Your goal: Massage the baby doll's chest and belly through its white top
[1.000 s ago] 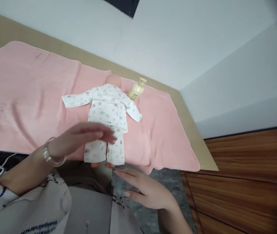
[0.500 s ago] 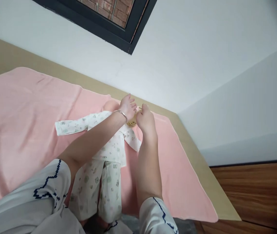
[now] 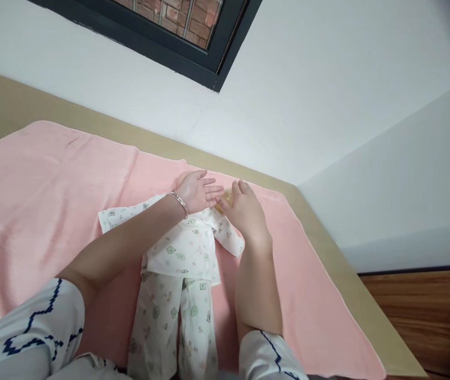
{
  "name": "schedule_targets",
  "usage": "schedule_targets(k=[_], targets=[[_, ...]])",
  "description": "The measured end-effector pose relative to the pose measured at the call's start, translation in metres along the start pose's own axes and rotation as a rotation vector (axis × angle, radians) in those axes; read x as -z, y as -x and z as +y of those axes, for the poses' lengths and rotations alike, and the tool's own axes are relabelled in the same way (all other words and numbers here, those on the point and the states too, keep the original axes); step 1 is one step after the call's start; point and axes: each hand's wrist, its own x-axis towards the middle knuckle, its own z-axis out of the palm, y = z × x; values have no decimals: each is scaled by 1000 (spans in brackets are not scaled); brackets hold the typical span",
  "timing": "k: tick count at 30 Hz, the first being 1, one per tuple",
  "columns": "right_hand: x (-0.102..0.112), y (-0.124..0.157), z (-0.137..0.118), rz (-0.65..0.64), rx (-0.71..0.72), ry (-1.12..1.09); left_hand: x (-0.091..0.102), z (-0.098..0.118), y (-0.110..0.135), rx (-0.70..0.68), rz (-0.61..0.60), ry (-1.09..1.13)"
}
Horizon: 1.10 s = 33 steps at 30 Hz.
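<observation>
You have bright, soft light across the white wall (image 3: 288, 95) and pink blanket (image 3: 70, 174), with diffuse shade on the blanket beneath your arms (image 3: 125, 245), little blur on your left hand (image 3: 195, 192) and right hand (image 3: 247, 214), wide-angle stretching, and a dark smudge in the far right corner.

long-sleeved cloth top (image 3: 181, 253): white, small green and grey prints | cloth trousers (image 3: 199, 311): white, matching prints | broad fleecy blanket (image 3: 66, 200): pink, pale edging | tabletop (image 3: 331, 269): tan | partly hidden bottle (image 3: 228, 196): pale yellow | cloth sleeves (image 3: 68, 303): white, navy stepped line | far window frame (image 3: 204, 62): charcoal | right wooden panel (image 3: 426, 301): brown, dark-grained
</observation>
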Motion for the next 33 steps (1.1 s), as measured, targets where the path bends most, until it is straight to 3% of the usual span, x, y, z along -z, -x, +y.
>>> schedule_targets(k=[4,10,15,18,20,23,26,31,33], targets=[[-7,0,-6,16,-8,117,8,9,25,-12,15,-12],[-32,-7,-14,127,-68,257,5,26,57,-63,-27,43],[-30,-4,-10,87,-30,98,-1,29,75,-147,116,58],[-15,10,-18,207,-8,-190,-7,22,80,-148,166,60],[-5,27,-32,368,64,-404,-12,15,87,-100,82,71],[3,59,-57,400,184,-436,-20,6,108,-42,-167,70],[6,85,-73,408,108,-393,-26,-3,132,-41,-353,-14],[18,101,-75,319,87,-510,-28,-25,145,-171,-464,-190],[25,105,-71,290,114,-564,-25,-37,144,-224,-402,-273]])
